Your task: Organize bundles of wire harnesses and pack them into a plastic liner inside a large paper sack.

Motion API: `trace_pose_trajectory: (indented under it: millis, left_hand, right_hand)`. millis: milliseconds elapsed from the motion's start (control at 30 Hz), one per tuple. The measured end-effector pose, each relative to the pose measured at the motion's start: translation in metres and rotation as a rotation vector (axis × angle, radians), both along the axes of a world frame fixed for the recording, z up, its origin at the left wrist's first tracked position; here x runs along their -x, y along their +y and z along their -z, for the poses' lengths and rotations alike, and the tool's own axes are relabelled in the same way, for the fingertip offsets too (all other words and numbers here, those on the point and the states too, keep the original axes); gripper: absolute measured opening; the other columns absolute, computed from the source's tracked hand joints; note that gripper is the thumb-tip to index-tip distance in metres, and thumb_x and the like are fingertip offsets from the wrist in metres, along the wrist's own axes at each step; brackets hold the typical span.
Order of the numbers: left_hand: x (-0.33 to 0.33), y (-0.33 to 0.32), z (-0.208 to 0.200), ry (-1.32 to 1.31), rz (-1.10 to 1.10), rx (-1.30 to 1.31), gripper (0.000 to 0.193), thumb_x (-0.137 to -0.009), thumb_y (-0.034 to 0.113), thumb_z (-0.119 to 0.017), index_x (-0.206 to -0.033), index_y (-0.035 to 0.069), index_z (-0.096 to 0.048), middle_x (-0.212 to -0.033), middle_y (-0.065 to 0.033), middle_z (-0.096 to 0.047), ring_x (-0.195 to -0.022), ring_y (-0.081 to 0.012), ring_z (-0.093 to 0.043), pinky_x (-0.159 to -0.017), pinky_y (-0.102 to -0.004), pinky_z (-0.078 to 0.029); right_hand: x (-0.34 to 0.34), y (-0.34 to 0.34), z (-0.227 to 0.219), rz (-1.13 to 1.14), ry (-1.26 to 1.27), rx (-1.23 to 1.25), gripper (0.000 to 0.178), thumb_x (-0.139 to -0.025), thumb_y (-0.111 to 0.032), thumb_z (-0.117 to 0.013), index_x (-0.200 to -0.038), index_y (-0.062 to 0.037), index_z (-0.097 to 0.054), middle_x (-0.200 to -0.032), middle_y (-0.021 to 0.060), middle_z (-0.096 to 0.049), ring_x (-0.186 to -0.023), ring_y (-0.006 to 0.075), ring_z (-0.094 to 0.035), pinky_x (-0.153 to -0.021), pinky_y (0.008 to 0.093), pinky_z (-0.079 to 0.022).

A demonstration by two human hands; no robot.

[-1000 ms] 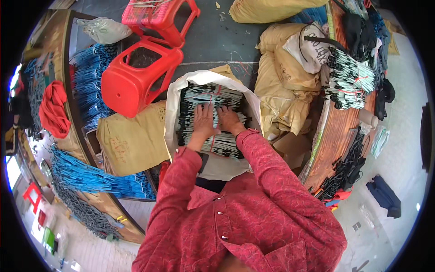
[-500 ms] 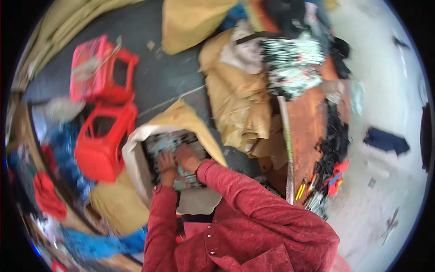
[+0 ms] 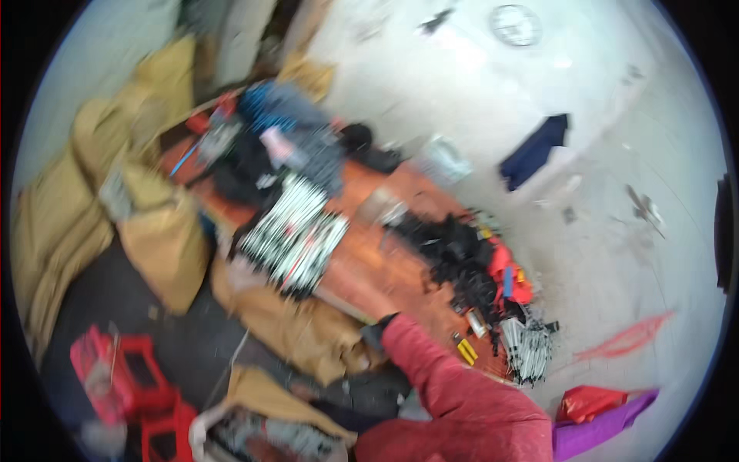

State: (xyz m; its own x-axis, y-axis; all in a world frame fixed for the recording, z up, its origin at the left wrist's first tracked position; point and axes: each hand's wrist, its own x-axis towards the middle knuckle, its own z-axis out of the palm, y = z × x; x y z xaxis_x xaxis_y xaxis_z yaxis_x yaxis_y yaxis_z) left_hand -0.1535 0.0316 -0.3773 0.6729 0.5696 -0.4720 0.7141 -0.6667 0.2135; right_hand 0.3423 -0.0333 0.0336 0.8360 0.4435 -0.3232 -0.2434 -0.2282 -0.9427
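Note:
My right arm, in a red sleeve, stretches over the orange-red table. My right hand [image 3: 356, 291] is smeared by motion beside a stack of thin pale and black pieces [image 3: 296, 235], whose kind I cannot make out; whether it touches them is unclear. At the lower edge stands an open-mouthed sack [image 3: 202, 439], pale inside with a tan flap, holding similar pale and dark pieces. A blurred brown patch within it looks like my left hand [image 3: 269, 448]; its fingers cannot be made out.
Two red plastic stools [image 3: 138, 369] are at the lower left. Tan sacks [image 3: 165, 246] line the left side. The table [image 3: 366, 266] bears dark cloth [image 3: 308, 146], black scraps [image 3: 454, 254], yellow-handled tools [image 3: 465, 349] and a pale bundle [image 3: 527, 350]. A pale wall [image 3: 600, 254] borders the right.
The view has swung toward the table and wall. My right hand has left the sack and reached out over the table toward the stack. The sack now sits at the lower edge.

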Motion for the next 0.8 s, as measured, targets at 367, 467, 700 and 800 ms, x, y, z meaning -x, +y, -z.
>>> trace_pose_trajectory:
  millis: [367, 467, 700, 800]
  left_hand:
    - [-0.099, 0.002, -0.069, 0.108, 0.081, 0.106, 0.106, -0.069, 0.063, -0.067, -0.143, 0.001, -0.023, -0.146, -0.0234, -0.024, -0.136, -0.0427, -0.024, -0.112, -0.0570, -0.021]
    - [-0.076, -0.013, -0.090, 0.200, 0.063, 0.171, 0.107, -0.070, 0.062, -0.067, -0.145, 0.002, -0.019, -0.148, -0.0221, -0.019, -0.137, -0.0423, -0.021, -0.112, -0.0579, -0.020]
    - [-0.028, -0.013, -0.134, 0.364, 0.015, 0.291, 0.112, -0.072, 0.062, -0.069, -0.147, 0.005, -0.009, -0.152, -0.0191, -0.008, -0.140, -0.0413, -0.013, -0.112, -0.0598, -0.019]
    - [-0.024, -0.010, -0.152, 0.414, 0.032, 0.337, 0.114, -0.073, 0.061, -0.069, -0.149, 0.006, -0.005, -0.154, -0.0178, -0.004, -0.141, -0.0408, -0.009, -0.112, -0.0607, -0.019]
  right_hand:
    - [-0.068, 0.043, 0.083, 0.085, 0.379, -0.151, 0.056, -0.080, -0.040, -0.072, -0.115, 0.0009, -0.059, -0.107, 0.0093, -0.064, -0.094, 0.0183, -0.061, -0.076, 0.0332, -0.050]
    - [-0.069, 0.034, 0.102, 0.178, 0.331, -0.109, 0.050, -0.079, -0.035, -0.073, -0.109, 0.0031, -0.060, -0.099, 0.0088, -0.065, -0.088, 0.0190, -0.062, -0.070, 0.0339, -0.051]
    - [-0.023, -0.017, 0.043, 0.251, 0.207, 0.029, 0.055, -0.076, -0.036, -0.073, -0.107, 0.0076, -0.062, -0.096, 0.0107, -0.066, -0.079, 0.0200, -0.065, -0.069, 0.0343, -0.051]
    - [-0.028, -0.057, 0.042, 0.220, 0.210, 0.118, 0.059, -0.078, -0.039, -0.072, -0.111, 0.0074, -0.060, -0.103, 0.0126, -0.066, -0.086, 0.0199, -0.065, -0.075, 0.0326, -0.050]
